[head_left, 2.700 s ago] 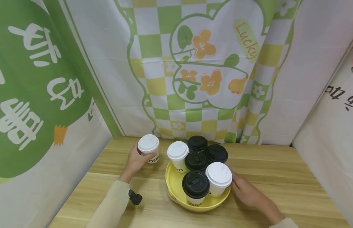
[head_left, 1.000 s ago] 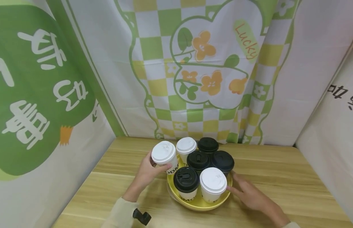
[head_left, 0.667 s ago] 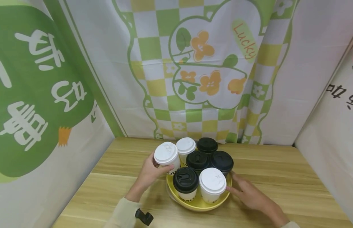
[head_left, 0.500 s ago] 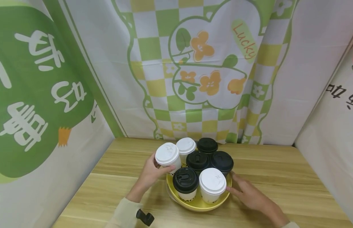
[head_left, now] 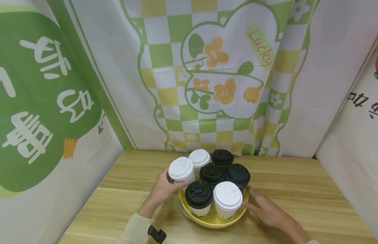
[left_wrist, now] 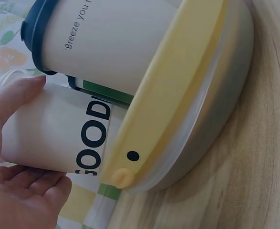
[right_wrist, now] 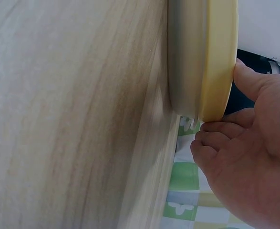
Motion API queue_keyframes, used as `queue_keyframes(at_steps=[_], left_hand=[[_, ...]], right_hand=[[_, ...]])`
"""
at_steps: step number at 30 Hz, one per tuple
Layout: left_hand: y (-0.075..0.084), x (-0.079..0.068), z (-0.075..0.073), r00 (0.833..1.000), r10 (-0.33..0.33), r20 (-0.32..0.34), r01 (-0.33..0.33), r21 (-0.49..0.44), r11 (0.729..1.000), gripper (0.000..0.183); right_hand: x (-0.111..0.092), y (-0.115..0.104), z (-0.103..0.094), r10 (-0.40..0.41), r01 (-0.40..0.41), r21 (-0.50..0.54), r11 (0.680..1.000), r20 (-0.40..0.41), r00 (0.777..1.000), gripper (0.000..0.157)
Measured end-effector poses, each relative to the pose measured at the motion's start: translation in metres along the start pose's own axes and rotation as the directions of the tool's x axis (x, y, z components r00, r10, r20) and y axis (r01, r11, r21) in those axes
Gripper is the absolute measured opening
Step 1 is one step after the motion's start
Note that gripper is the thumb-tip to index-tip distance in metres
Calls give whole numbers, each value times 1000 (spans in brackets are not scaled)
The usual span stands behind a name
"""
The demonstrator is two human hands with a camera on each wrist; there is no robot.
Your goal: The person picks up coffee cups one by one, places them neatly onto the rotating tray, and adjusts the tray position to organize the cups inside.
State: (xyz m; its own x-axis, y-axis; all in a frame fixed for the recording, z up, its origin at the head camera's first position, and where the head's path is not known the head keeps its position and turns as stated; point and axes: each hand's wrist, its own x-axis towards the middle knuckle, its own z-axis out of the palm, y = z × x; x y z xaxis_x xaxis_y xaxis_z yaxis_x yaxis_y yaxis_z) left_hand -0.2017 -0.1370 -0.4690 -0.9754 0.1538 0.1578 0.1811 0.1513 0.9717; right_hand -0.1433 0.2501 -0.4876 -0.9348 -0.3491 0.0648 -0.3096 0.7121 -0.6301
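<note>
My left hand grips a white-lidded paper coffee cup at the left rim of a round yellow bowl. The left wrist view shows the thumb on one side of this cup and curled fingers beneath it; its base is hidden behind the rim. Inside the bowl stand more lidded cups: a white-lidded one in front, another behind, and several black-lidded ones, such as the front one. At the right rim, my right hand holds the bowl, thumb on its edge, fingers curled against it.
The bowl stands on a wood-grain table. Behind it hangs a green and white checked cloth. Printed fabric walls close in the sides. A small black device sits at my left wrist.
My left hand has lifted the white-lidded cup from the table at the left and carried it right, then lowered it slightly at the bowl's rim. The cups in the bowl have shifted; my right hand stays there.
</note>
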Motion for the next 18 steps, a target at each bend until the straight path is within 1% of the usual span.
queue_keyframes(at_steps=[6,12,18], left_hand=[[-6,2,4,1000,-20,-4,20,2,1000,83],[-12,2,6,1000,-9,14,9,-5,1000,81],[-16,3,10,1000,-7,-3,7,-16,1000,80]], right_hand=[[0,0,1,-1,1,2,1000,5,1000,84],[0,-2,0,2,-3,19,1000,18,1000,84],[0,-2,0,4,-5,27,1000,18,1000,84]])
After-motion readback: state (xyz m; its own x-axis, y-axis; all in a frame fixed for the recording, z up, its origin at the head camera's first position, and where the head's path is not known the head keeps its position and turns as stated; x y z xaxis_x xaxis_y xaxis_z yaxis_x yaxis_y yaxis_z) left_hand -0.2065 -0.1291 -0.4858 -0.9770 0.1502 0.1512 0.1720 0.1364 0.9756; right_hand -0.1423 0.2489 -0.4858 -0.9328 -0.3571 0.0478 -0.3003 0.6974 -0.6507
